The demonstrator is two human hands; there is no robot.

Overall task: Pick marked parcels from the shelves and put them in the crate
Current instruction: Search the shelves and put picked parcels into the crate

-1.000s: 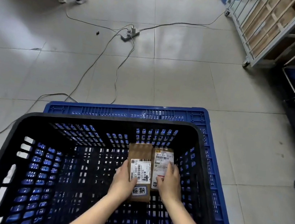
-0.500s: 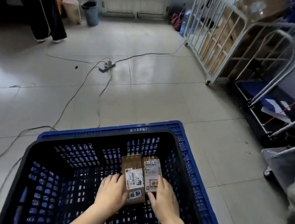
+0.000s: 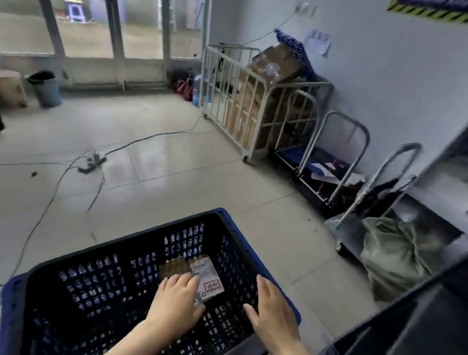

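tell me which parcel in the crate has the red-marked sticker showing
The right parcel; the brown one beside it is partly covered by the left hand.

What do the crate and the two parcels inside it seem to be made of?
Crate: likely rigid moulded plastic, matte black with a blue edge, walls pierced in a grid. Parcels: probably brown cardboard, dull, with white paper labels.

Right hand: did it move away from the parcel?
Yes. The right hand has left the labelled parcel it touched and now hovers further right, near the right wall of the crate.
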